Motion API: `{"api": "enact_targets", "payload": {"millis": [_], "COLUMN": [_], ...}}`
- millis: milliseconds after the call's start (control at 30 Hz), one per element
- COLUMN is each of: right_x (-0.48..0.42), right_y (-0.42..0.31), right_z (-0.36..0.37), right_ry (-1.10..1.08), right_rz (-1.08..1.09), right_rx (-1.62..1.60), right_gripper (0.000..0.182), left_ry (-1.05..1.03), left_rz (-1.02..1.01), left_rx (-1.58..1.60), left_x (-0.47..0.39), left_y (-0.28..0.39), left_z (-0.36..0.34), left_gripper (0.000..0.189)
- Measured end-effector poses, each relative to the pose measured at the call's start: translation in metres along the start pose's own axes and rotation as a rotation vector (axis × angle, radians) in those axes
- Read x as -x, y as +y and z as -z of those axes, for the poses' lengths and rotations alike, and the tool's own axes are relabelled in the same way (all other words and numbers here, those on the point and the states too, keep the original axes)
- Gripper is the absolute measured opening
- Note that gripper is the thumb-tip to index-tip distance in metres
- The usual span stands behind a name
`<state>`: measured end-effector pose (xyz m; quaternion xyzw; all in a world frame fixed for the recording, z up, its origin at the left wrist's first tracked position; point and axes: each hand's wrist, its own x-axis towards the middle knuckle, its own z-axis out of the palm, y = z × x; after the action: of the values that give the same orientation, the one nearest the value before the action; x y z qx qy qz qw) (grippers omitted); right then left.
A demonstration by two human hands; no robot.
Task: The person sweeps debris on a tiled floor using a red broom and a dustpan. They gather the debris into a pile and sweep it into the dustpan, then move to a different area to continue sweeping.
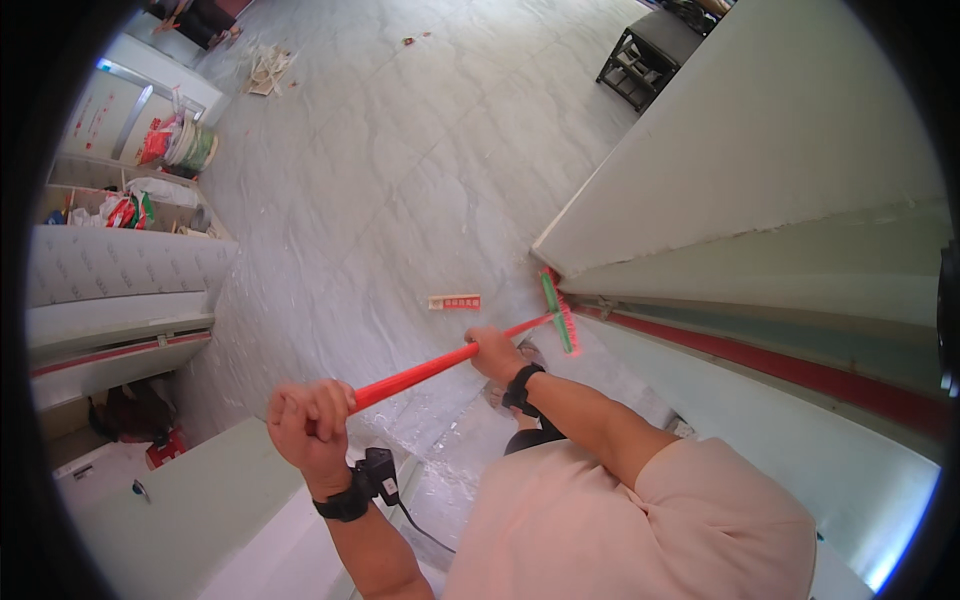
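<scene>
A broom with a red handle (416, 376) slants across in front of me. My left hand (311, 420) is closed around the upper end of the handle. Farther down, my right hand (495, 354) grips it nearer the head. The green broom head (557, 311), with pink-red bristles, is at the foot of the pale wall panel (720, 142) on the right, its bristles facing the red-striped threshold. On the tiled floor (390, 195), left of the broom head, lies a flat red-and-cream strip (454, 302) bearing writing. Part of my feet shows below the right hand.
Opened cabinetry with bags (127, 208) lines the left side, a bucket (193, 144) beyond it. Scraps (268, 71) lie heaped on the far floor, near a person (199, 22). A black stool-like frame (652, 56) stands at the far right. A cable hangs from my left wrist device (382, 472).
</scene>
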<state>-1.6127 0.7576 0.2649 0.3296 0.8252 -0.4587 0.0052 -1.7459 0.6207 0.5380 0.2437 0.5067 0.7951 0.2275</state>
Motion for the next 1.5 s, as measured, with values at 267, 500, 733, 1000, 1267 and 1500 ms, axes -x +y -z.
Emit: {"api": "enact_targets", "payload": {"millis": [267, 500, 733, 1000, 1267, 1500], "right_x": [-0.005, -0.036, -0.018, -0.037, -0.051, -0.050], "right_y": [-0.032, -0.005, -0.032, -0.028, -0.005, -0.019], "right_z": [0.017, 0.015, 0.016, 0.027, 0.022, 0.029], "right_ry": [0.051, 0.095, 0.180, 0.113, 0.073, 0.067], "right_rz": [0.115, 0.038, 0.006, 0.088, 0.178, 0.133], "right_rx": [-0.078, -0.085, -0.128, -0.121, -0.158, -0.094], "right_gripper": [0.014, 0.012, 0.011, 0.010, 0.010, 0.011], "left_ry": [-0.167, -0.164, -0.207, -0.364, -0.228, -0.015], "left_rz": [-0.030, 0.041, 0.055, 0.002, 0.026, 0.002], "left_rx": [-0.029, -0.033, 0.046, -0.018, -0.199, -0.082], "left_x": [-0.026, -0.049, -0.067, -0.082, -0.063, -0.049], "left_y": [0.043, 0.009, 0.029, 0.035, 0.020, 0.021], "left_z": [-0.022, -0.021, -0.007, -0.037, -0.066, -0.041], "left_gripper": [0.031, 0.025, 0.036, 0.043, 0.045, 0.034]}}
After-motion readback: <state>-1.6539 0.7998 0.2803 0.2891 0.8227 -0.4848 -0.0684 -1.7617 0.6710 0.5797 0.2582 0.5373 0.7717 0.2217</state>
